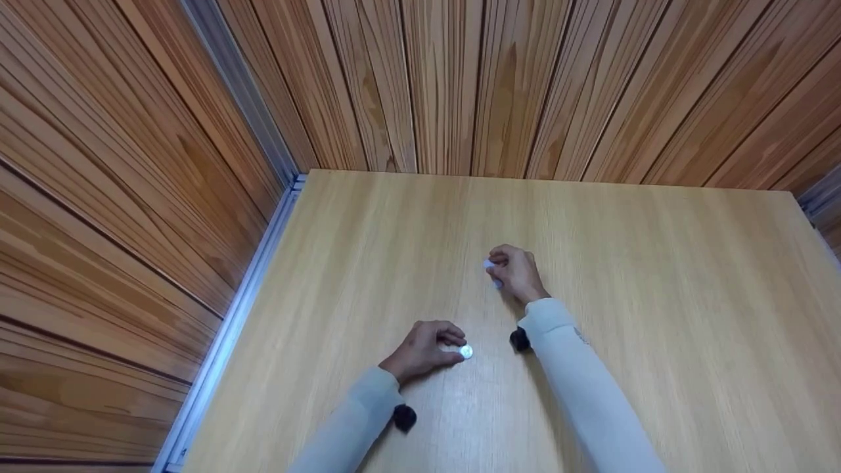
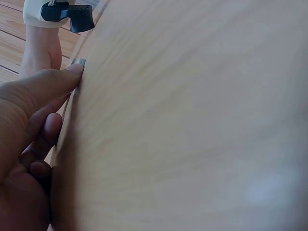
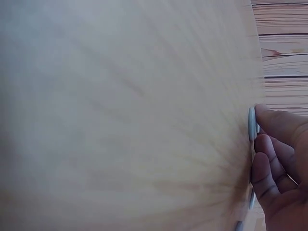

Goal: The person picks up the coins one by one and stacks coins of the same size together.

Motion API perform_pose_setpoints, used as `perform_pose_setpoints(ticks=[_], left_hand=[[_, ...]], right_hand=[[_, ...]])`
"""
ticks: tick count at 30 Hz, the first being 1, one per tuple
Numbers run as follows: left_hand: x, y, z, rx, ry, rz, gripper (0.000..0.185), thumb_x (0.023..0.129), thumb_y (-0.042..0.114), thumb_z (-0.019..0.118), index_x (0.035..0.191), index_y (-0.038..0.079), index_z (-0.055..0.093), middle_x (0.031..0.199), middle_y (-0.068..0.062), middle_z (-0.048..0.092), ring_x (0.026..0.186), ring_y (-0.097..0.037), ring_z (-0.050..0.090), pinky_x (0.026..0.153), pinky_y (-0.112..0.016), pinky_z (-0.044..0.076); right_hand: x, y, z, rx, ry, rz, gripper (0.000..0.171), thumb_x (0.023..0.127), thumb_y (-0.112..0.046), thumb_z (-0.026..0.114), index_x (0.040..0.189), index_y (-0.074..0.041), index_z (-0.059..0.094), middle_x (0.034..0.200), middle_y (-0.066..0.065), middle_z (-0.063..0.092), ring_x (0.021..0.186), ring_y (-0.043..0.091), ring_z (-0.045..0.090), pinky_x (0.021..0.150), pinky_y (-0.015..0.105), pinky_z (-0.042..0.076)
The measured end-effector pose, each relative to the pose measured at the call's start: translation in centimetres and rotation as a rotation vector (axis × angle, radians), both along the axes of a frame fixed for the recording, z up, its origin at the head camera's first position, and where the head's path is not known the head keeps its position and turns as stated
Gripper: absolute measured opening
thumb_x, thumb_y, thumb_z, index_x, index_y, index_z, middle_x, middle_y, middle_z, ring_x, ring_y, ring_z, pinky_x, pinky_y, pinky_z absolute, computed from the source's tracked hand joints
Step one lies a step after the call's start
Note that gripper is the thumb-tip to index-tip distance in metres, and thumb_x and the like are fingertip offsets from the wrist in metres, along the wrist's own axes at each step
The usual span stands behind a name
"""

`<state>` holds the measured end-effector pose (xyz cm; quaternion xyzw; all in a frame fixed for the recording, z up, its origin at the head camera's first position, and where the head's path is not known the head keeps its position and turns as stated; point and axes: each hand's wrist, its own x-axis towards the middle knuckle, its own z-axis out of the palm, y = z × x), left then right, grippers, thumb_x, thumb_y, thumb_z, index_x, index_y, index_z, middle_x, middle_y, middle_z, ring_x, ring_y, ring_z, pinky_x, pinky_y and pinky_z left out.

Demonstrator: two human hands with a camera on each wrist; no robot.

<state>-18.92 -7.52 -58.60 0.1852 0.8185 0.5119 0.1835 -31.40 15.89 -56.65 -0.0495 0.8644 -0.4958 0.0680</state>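
Pale sleeves (image 1: 585, 374) lie nearest, leading to two hands low over the desk (image 1: 690, 295). The left hand (image 1: 426, 348) has its grip, thumb and finger, clamped on a whitish disc (image 1: 466, 352); the right hand (image 1: 518, 272), farther off, pinches a bluish disc (image 1: 488, 263), a second disc (image 1: 498, 284) just beside its thumb. Positioning discs seems the step; the next move calls for light, level fingertips. Beyond stands a plank wall (image 1: 440, 85).

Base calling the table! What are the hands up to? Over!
Left grip pinching silver disc. Right grip pinching pale disc. Second pale piece close by, perhaps in the way.
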Motion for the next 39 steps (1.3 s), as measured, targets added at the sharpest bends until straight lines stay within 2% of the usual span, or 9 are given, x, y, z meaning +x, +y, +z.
perform_pose_setpoints(ticks=[4, 11, 29, 39], left_hand=[[0.0, 0.03, 0.02, -0.01, -0.012, 0.004, 0.028, 0.086, 0.014, 0.08, 0.112, 0.013, 0.07, 0.099, 0.012, 0.073, 0.097, -0.004, 0.065, 0.097, -0.034, 0.047], [0.04, 0.12, -0.1, -0.011, -0.04, 0.012, 0.029, 0.086, 0.014, 0.08, 0.113, 0.015, 0.07, 0.1, 0.012, 0.073, 0.097, -0.004, 0.065, 0.098, -0.035, 0.047], [0.1, 0.15, -0.15, 0.011, 0.014, 0.013, 0.029, 0.084, 0.012, 0.081, 0.111, 0.011, 0.071, 0.099, 0.011, 0.073, 0.094, -0.003, 0.066, 0.091, -0.027, 0.049], [-0.05, 0.06, -0.12, -0.004, -0.011, 0.013, 0.028, 0.085, 0.013, 0.081, 0.111, 0.014, 0.071, 0.098, 0.012, 0.073, 0.096, -0.004, 0.066, 0.095, -0.032, 0.048]], right_hand=[[-0.01, -0.03, -0.07, 0.015, 0.008, 0.006, 0.032, 0.092, 0.002, 0.068, 0.123, 0.005, 0.062, 0.115, 0.018, 0.068, 0.103, 0.029, 0.065, 0.089, 0.041, 0.051], [-0.24, -0.04, -0.19, 0.019, -0.031, 0.008, 0.029, 0.092, 0.004, 0.066, 0.121, 0.002, 0.063, 0.113, 0.015, 0.066, 0.101, 0.026, 0.062, 0.086, 0.037, 0.05], [-0.08, 0.04, 0.03, 0.055, -0.018, 0.048, 0.03, 0.094, 0.003, 0.064, 0.124, 0.001, 0.064, 0.11, 0.015, 0.066, 0.094, 0.025, 0.06, 0.078, 0.034, 0.049], [-0.07, 0.05, 0.05, 0.11, -0.007, 0.059, 0.028, 0.095, 0.0, 0.065, 0.123, 0.003, 0.066, 0.114, 0.016, 0.062, 0.101, 0.027, 0.059, 0.087, 0.039, 0.05]])
